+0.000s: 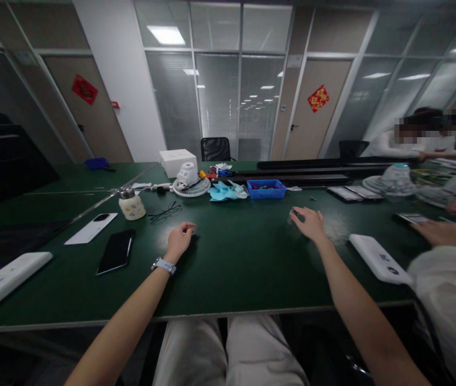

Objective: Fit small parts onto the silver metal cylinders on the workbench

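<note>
My left hand [180, 239] is over the green tabletop [236, 268], its fingers curled in toward the thumb. Whether anything small sits between those fingertips is hidden. A watch with a pale strap [164, 265] is on that wrist. Farther to the right, my right hand [311, 223] is bent at the fingers around a small, partly clear thing [291, 219], too blurred to name. Beyond my left hand lie eyeglasses [165, 212]; a cream jar with a metal lid [132, 205] stands beside them. A black phone [116, 251] lies left of that hand.
A fan part with a white grille [192, 186], light-blue fan blades [226, 191] and a blue tray [267, 190] line the back, near a white box [177, 162]. White slabs lie at left [8, 281] and right [378, 258]. A co-worker's hand [442, 233] rests at far right.
</note>
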Demonstrator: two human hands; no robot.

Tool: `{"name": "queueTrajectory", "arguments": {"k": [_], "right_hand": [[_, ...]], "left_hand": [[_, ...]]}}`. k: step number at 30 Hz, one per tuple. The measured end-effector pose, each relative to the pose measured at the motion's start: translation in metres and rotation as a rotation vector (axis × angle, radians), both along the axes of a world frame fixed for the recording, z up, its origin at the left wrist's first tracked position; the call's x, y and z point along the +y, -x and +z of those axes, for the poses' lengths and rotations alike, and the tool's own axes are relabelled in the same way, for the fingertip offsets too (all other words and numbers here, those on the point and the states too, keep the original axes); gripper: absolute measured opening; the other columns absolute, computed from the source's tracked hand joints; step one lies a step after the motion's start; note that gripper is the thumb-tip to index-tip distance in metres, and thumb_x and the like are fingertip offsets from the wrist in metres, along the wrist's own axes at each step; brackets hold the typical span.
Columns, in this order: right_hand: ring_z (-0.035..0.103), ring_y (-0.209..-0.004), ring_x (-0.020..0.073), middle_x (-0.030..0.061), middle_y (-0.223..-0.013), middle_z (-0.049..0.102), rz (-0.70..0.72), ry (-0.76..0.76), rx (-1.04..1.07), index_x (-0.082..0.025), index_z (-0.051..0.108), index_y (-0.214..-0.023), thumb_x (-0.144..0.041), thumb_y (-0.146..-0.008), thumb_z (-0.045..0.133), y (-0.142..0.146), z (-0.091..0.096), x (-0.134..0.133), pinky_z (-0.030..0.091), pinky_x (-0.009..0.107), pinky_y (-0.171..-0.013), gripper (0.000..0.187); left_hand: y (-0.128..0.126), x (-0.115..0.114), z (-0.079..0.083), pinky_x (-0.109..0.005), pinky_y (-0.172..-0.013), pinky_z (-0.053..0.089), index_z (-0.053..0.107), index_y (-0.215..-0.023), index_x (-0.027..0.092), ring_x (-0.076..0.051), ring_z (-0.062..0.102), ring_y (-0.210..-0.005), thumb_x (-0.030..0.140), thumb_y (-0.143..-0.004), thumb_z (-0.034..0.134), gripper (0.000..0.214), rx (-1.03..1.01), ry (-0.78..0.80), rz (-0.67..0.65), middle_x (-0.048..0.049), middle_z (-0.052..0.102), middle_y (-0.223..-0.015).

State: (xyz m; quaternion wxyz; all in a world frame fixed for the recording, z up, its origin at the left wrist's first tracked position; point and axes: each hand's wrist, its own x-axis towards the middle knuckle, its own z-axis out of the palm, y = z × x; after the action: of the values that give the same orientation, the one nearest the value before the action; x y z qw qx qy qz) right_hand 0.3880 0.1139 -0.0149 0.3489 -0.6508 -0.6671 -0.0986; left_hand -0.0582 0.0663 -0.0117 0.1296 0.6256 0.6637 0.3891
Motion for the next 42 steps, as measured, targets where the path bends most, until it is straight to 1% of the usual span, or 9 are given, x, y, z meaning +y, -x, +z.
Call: {"name": "queueTrajectory", "arguments": {"k": [7,11,15,21,26,30,36,39,42], "right_hand": [[0.047,-0.121,0.0284,0.0063,-0.123,0.061,-0.021,-0.004,0.013,-0.028,0.064,-0.111,-0.05,-0.082,0.051,0.001,0.01,-0.009,0.019,0.06,-0.103,0.038],[0.047,-0.122,0.0307,0.01,-0.129,0.055,-0.067,-0.069,0.158,-0.027,0.058,-0.121,-0.055,-0.069,0.065,-0.026,0.024,-0.024,0.028,0.056,-0.102,0.06],[0.063,-0.097,0.0294,0.014,-0.104,0.068,0.107,0.227,0.43,-0.018,0.056,-0.124,-0.045,-0.047,0.081,-0.061,0.018,-0.032,0.05,0.045,-0.085,0.085],[0.068,-0.081,0.0272,0.0101,-0.081,0.072,0.09,0.381,0.582,-0.018,0.072,-0.084,-0.035,-0.045,0.082,-0.067,0.008,-0.032,0.055,0.042,-0.078,0.043],[0.068,-0.085,0.028,0.0104,-0.084,0.073,0.014,0.371,0.629,-0.016,0.071,-0.083,-0.028,-0.048,0.081,-0.053,0.011,-0.03,0.053,0.044,-0.084,0.039],[0.068,-0.089,0.0252,0.0093,-0.092,0.072,0.213,0.342,0.59,-0.016,0.07,-0.093,-0.025,-0.051,0.079,0.002,0.019,-0.023,0.051,0.044,-0.088,0.043],[0.066,-0.094,0.0218,0.0066,-0.098,0.071,0.661,0.356,0.46,-0.018,0.069,-0.098,-0.029,-0.06,0.077,0.16,0.028,-0.025,0.049,0.04,-0.092,0.041],[0.066,-0.091,0.0211,0.0066,-0.097,0.071,0.731,0.371,0.494,-0.017,0.068,-0.098,-0.029,-0.061,0.077,0.215,0.019,-0.029,0.05,0.037,-0.088,0.04],[0.066,-0.09,0.0207,0.0059,-0.096,0.071,0.755,0.353,0.503,-0.018,0.068,-0.1,-0.031,-0.062,0.076,0.239,0.004,-0.029,0.051,0.035,-0.085,0.041]], "left_hand": [[0.0,0.0,0.0,-0.028,-0.075,0.047,0.067,-0.099,0.019,-0.018,0.064,-0.08,0.023,-0.08,0.044,0.031,-0.003,-0.003,-0.002,-0.0047,0.072,-0.088],[0.0,-0.001,0.0,-0.028,-0.075,0.047,0.067,-0.098,0.02,-0.018,0.064,-0.079,0.024,-0.08,0.044,0.03,0.001,-0.007,0.001,-0.0045,0.072,-0.088],[0.0,-0.001,0.001,-0.028,-0.075,0.047,0.067,-0.098,0.02,-0.017,0.065,-0.079,0.023,-0.079,0.044,0.03,0.001,-0.002,0.002,-0.0042,0.072,-0.087],[0.0,-0.001,0.002,-0.028,-0.075,0.047,0.067,-0.098,0.02,-0.018,0.064,-0.081,0.024,-0.08,0.044,0.03,0.014,0.011,-0.003,-0.0041,0.072,-0.088],[-0.001,0.0,0.0,-0.027,-0.075,0.047,0.067,-0.098,0.02,-0.017,0.064,-0.08,0.024,-0.081,0.043,0.03,-0.002,-0.018,-0.02,-0.0038,0.072,-0.087],[-0.004,0.002,-0.003,-0.027,-0.073,0.047,0.065,-0.103,0.02,-0.016,0.064,-0.078,0.026,-0.083,0.042,0.031,-0.025,-0.074,-0.08,-0.0037,0.072,-0.087],[-0.021,-0.005,0.0,-0.027,-0.072,0.047,0.063,-0.109,0.022,-0.016,0.062,-0.08,0.037,-0.088,0.044,0.033,-0.016,-0.192,-0.253,-0.0043,0.07,-0.096],[-0.027,-0.012,0.003,-0.027,-0.073,0.047,0.064,-0.111,0.023,-0.016,0.06,-0.086,0.042,-0.087,0.047,0.035,-0.024,-0.24,-0.295,-0.0045,0.069,-0.099],[-0.029,-0.013,0.006,-0.028,-0.074,0.048,0.065,-0.11,0.023,-0.017,0.059,-0.091,0.043,-0.087,0.048,0.035,-0.028,-0.255,-0.322,-0.0047,0.068,-0.101]]}}
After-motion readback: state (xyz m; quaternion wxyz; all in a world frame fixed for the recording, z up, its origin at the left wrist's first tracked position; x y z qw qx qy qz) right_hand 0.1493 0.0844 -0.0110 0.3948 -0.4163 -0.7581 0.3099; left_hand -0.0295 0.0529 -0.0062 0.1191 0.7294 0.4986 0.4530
